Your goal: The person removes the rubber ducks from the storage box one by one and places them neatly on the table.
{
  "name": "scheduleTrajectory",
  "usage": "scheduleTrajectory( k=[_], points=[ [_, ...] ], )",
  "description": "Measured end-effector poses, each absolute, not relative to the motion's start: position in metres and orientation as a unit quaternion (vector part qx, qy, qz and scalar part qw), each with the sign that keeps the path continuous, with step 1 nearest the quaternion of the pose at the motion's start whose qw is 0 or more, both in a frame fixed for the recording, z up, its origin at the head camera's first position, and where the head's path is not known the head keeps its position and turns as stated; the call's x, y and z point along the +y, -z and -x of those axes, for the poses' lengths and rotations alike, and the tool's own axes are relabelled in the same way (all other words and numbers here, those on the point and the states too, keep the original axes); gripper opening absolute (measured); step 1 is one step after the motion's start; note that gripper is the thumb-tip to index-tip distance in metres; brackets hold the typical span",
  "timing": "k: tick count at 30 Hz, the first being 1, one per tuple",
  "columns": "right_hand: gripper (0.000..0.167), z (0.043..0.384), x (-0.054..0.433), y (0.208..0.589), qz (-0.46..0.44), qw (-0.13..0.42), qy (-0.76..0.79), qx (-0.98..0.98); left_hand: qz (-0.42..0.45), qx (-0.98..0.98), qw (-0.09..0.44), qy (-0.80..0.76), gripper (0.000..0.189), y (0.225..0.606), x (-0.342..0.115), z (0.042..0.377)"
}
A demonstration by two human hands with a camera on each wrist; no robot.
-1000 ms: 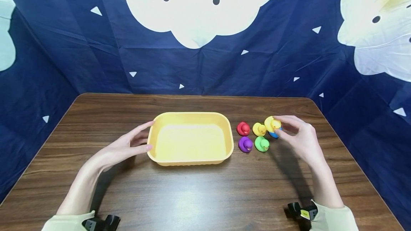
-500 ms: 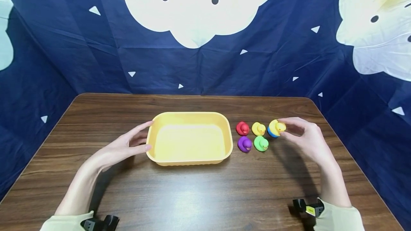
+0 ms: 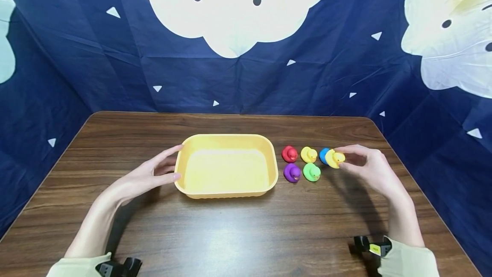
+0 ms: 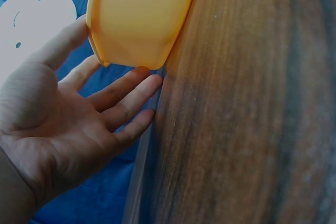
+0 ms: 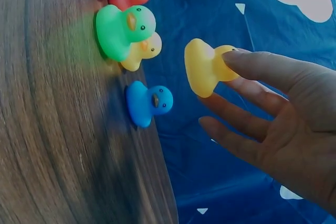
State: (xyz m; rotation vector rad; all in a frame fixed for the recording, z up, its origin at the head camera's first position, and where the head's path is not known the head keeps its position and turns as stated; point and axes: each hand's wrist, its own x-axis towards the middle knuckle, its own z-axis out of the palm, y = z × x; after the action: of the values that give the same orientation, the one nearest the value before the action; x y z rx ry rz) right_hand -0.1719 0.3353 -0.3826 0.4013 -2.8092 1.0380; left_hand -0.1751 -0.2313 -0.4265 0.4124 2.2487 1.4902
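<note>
My right hand [image 3: 370,169] pinches a yellow rubber duck [image 3: 334,159] between thumb and fingers. In the right wrist view that duck is raised off the table, with the thumb over its head. Just behind it in the head view, a blue duck [image 3: 323,154] stands on the table, partly covered. A yellow plastic tray [image 3: 226,195] lies at the middle, with nothing in it. My left hand [image 3: 146,178] touches the tray's left end with extended fingers; in the left wrist view the thumb [image 4: 73,34] is at the rim and other fingertips lie along the end wall.
Between the tray and my right hand, a red duck [image 3: 290,154] and a smaller yellow duck [image 3: 308,154] stand behind a purple duck [image 3: 292,173] and a green duck [image 3: 311,172]. The wooden table [image 3: 230,243] ends at a dark blue cloth backdrop [image 3: 261,84].
My right hand has moved the held yellow duck rightward and slightly toward me, from over the blue duck to beside it, uncovering part of the blue one. The left hand stays at the tray.
</note>
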Motion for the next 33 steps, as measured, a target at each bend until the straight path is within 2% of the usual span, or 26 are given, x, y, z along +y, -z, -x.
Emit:
scheduleTrajectory(
  k=[33],
  points=[
    [0.038,0.181,0.345,0.401,-0.102,-0.064,-0.320,-0.940,-0.153,0.805,0.204,-0.536,0.078,0.427,-0.232,0.176]
  ],
)
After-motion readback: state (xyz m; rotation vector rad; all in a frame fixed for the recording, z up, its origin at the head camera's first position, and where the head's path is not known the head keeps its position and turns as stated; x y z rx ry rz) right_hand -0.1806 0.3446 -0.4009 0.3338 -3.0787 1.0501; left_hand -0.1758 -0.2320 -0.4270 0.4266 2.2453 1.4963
